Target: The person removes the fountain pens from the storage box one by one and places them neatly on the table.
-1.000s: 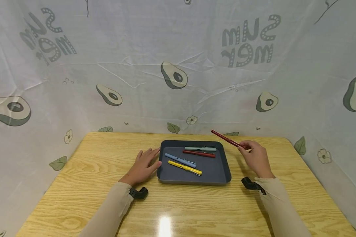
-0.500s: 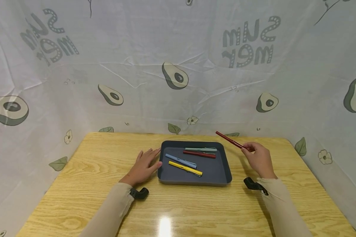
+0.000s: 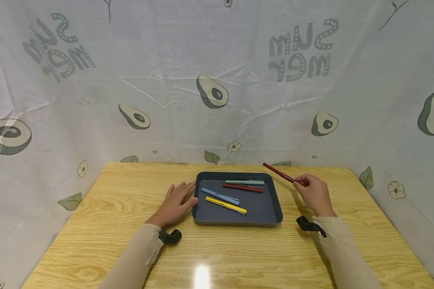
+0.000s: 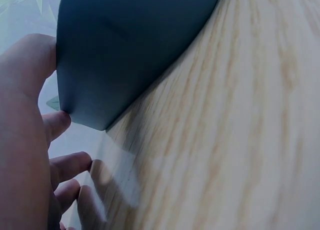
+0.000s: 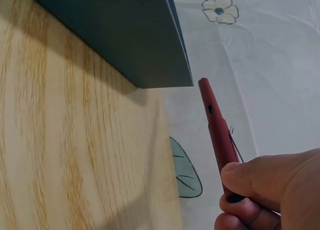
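One red pen (image 3: pixel 280 173) was held by the right hand (image 3: pixel 314 194), clamped between the thumb and the bent fingers near one end. It was held aloft and slanted, its free end pointed away to the left, near the far right corner of the one tray (image 3: pixel 262 212) but apart from it. One clip (image 5: pixel 237 148) on it was shown by the right wrist view.

Four more pens were contained in the tray: one green pen (image 3: pixel 244 182) was laid along the far wall; a second red pen (image 3: pixel 242 188) was laid just in front of it, almost parallel; nearer and to the left, one blue pen (image 3: pixel 220 196) was laid aslant, with one yellow pen (image 3: pixel 225 205) just in front. Five were thus counted in all, two of them red.

The fingers of the left hand (image 3: pixel 173 204) were spread apart, and the tray's left side was touched by the thumb and one fingertip.

The tray was rested on one wooden table (image 3: pixel 235 249). Two pale sleeves (image 3: pixel 134 257) were seen, with one black device (image 3: pixel 170 237) worn at each wrist. Behind, a white cloth (image 3: pixel 166 52) was hung, on which five large avocados (image 3: pixel 212 92) were printed, and "summer" (image 3: pixel 304 50) twice, mirrored.
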{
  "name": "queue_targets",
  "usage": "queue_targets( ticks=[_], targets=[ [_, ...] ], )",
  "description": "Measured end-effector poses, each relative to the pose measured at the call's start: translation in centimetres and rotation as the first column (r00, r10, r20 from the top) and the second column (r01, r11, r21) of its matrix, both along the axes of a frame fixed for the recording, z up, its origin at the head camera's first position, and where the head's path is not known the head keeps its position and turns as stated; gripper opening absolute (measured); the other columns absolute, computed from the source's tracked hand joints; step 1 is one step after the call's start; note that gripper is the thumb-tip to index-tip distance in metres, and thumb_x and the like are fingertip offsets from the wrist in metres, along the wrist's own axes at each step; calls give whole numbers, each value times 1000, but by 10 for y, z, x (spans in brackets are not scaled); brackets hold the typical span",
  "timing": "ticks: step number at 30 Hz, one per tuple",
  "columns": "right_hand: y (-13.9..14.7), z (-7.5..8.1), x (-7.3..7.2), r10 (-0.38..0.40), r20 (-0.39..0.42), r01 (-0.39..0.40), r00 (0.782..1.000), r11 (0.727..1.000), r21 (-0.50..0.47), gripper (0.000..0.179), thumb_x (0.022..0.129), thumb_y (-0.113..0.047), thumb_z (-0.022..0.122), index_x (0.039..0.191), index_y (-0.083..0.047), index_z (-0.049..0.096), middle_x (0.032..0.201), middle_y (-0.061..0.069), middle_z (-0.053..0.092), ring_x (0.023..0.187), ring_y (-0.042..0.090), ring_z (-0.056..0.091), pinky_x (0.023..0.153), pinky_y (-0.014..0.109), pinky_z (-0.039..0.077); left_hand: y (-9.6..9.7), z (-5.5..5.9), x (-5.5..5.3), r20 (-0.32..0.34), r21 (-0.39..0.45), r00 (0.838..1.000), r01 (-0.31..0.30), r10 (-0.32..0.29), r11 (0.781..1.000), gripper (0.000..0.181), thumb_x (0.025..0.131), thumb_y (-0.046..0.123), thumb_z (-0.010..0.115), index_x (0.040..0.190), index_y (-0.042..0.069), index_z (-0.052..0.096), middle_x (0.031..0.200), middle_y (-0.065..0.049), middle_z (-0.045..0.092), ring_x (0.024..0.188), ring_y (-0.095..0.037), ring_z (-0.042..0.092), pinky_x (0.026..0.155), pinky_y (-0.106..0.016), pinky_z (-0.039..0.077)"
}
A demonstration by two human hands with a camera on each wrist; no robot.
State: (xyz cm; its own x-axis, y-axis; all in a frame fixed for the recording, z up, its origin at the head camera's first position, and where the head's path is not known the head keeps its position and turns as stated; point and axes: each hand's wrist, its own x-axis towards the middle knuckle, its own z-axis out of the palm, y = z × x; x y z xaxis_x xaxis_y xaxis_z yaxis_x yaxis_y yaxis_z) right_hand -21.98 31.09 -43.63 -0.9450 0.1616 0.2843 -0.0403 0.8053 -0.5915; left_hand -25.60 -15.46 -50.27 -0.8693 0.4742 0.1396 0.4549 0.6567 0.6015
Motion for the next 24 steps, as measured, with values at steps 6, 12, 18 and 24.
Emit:
queue_targets(
  ticks=[6,12,18,24],
  targets=[
    [6,3,4,10,32,-11,999,999,39,17,99,-11,70,107,4,73,91,15,72,77,26,65,66,34,50,2,0,1,-3,9,1000,8,-8,1000,67,107,50,52,165,22,32,165,-9,37,157,-34,23,127,-59,-1],
    [13,-2,9,10,64,-13,998,998,58,17,99,-13,69,106,3,73,91,14,72,78,26,65,66,36,51,3,0,3,-1,1,1000,3,-3,1000,67,107,50,52,165,22,31,166,-9,37,157,-34,23,127,-59,-1],
    [20,-5,14,6,84,-12,996,997,75,17,100,-13,69,106,2,73,91,14,72,73,22,62,62,33,48,3,-1,3,5,1,1000,9,-9,1000,68,107,51,51,165,22,31,166,-9,36,157,-34,22,127,-59,-2],
    [19,-3,18,12,135,-22,991,997,73,16,99,-12,69,103,4,72,90,16,72,71,23,62,58,32,47,1,-1,1,-4,7,1000,2,-2,1000,68,107,51,51,165,22,31,166,-9,36,157,-34,22,127,-59,-2]
  ],
)
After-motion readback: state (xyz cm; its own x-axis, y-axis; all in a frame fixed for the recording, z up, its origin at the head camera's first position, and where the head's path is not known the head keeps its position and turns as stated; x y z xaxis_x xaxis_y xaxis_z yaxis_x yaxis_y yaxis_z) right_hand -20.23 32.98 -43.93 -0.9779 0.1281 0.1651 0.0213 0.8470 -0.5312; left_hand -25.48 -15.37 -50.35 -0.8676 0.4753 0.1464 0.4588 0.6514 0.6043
